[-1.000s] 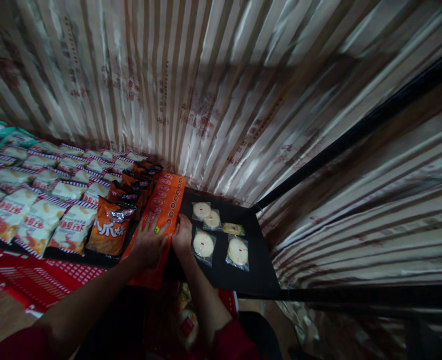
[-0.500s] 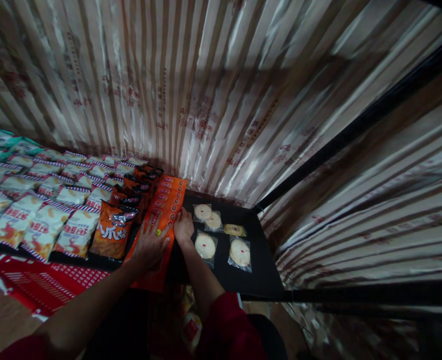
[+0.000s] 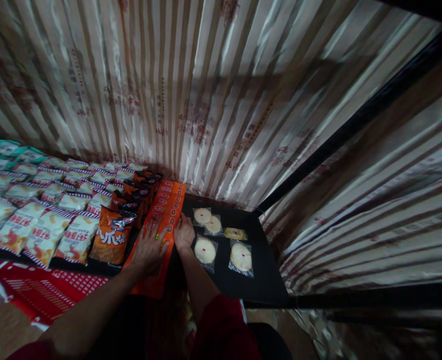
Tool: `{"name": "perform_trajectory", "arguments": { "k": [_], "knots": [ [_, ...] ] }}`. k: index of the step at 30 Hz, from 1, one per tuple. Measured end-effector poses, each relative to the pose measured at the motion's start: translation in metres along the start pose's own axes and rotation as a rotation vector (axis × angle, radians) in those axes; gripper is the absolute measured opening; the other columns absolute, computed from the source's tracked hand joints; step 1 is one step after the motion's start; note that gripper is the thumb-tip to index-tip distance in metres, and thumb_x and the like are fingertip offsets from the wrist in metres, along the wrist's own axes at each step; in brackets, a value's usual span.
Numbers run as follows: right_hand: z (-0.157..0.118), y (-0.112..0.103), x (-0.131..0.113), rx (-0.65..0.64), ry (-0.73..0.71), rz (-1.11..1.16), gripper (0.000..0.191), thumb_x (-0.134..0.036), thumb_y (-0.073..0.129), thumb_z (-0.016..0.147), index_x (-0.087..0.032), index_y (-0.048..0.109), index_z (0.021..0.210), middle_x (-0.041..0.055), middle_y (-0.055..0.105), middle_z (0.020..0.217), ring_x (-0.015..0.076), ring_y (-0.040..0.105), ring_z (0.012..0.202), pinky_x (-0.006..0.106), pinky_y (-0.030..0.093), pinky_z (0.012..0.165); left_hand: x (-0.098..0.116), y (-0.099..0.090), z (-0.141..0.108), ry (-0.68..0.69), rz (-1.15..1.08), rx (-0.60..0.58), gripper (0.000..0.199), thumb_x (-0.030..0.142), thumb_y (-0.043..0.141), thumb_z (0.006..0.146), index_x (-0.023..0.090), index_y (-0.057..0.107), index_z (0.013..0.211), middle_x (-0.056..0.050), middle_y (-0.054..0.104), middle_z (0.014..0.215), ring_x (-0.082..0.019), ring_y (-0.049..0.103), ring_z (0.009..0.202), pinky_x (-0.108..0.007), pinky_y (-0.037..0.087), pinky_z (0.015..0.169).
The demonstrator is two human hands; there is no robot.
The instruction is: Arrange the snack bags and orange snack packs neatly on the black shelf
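Note:
A long, flat orange plastic sheet (image 3: 170, 195) printed with rows of small emblems lies lengthwise on the black tabletop (image 3: 239, 287). Spread flat on its middle is my left hand (image 3: 149, 248), fingers apart, with a small yellow spot between them. My right hand (image 3: 184, 233) is at the sheet's right edge, fingers drawn together against it; the fingertips are partly hidden. Just left of the sheet stands a row of orange and black snack bags (image 3: 111, 237). To the right of my right hand lie several round, pale crackers in clear wrappers (image 3: 205, 250) and a small yellowish packet (image 3: 235, 233).
Rows of white snack bags (image 3: 76, 237) fill the left of the table, with green bags (image 3: 3, 150) beyond. Below the front edge is a red plastic basket (image 3: 37, 290). A striped curtain (image 3: 206, 100) hangs behind, and a dark pole (image 3: 318, 155) slants up at right.
The view has shifted slightly, so the table sits a little lower. Both hands remain at the orange sheet with barely any movement.

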State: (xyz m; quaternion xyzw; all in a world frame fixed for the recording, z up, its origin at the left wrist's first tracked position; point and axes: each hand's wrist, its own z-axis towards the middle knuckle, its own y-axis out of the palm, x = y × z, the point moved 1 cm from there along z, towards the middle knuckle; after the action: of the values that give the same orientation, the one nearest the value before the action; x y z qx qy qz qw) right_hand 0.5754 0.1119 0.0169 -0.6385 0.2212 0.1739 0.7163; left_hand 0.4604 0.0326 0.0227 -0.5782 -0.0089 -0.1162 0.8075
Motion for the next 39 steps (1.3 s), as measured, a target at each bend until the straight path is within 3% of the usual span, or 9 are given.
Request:
{"name": "perform_trajectory", "arguments": {
  "k": [4,12,27,33,39],
  "knots": [
    [0.000,-0.001,0.000,0.003,0.001,0.014,0.039,-0.024,0.032,0.092,-0.025,0.054,0.124,0.0054,0.062,0.103,0.0163,0.062,0.087,0.025,0.045,0.072,0.001,0.001,0.000,-0.025,0.007,-0.011,0.047,0.038,0.041,0.087,0.017,0.053,0.127,-0.014,0.041,0.141,-0.031,0.031,0.133,-0.052,0.022,0.108],
    [0.000,-0.002,0.001,0.016,0.012,0.067,0.037,-0.021,0.033,0.090,-0.026,0.057,0.118,0.0055,0.063,0.103,0.0181,0.063,0.088,0.026,0.046,0.071,-0.001,0.004,-0.003,0.005,0.039,0.006,0.043,0.039,0.040,0.088,0.023,0.054,0.126,-0.010,0.038,0.144,-0.027,0.028,0.135,-0.048,0.023,0.108],
    [0.000,0.002,0.001,0.032,-0.009,0.025,0.034,-0.023,0.035,0.090,-0.023,0.057,0.116,0.0058,0.063,0.102,0.0173,0.062,0.087,0.026,0.045,0.070,-0.002,0.005,-0.002,-0.034,0.004,-0.007,0.044,0.039,0.042,0.087,0.023,0.053,0.126,-0.010,0.037,0.144,-0.028,0.029,0.134,-0.049,0.022,0.108],
    [0.000,0.001,0.001,0.033,-0.016,0.032,0.034,-0.023,0.033,0.091,-0.023,0.058,0.114,0.0053,0.064,0.100,0.0171,0.062,0.085,0.026,0.045,0.068,-0.004,0.008,-0.001,-0.064,-0.027,-0.025,0.043,0.038,0.042,0.087,0.023,0.055,0.125,-0.010,0.041,0.142,-0.028,0.033,0.132,-0.047,0.026,0.107],
    [0.000,0.001,0.002,0.035,-0.011,0.038,0.036,-0.019,0.034,0.090,-0.022,0.058,0.116,0.0064,0.064,0.100,0.0166,0.062,0.086,0.025,0.045,0.070,0.000,-0.005,0.013,-0.085,-0.008,-0.049,0.034,0.025,0.045,0.084,0.021,0.064,0.112,-0.013,0.050,0.134,-0.029,0.040,0.128,-0.048,0.027,0.107]
  ]
}}
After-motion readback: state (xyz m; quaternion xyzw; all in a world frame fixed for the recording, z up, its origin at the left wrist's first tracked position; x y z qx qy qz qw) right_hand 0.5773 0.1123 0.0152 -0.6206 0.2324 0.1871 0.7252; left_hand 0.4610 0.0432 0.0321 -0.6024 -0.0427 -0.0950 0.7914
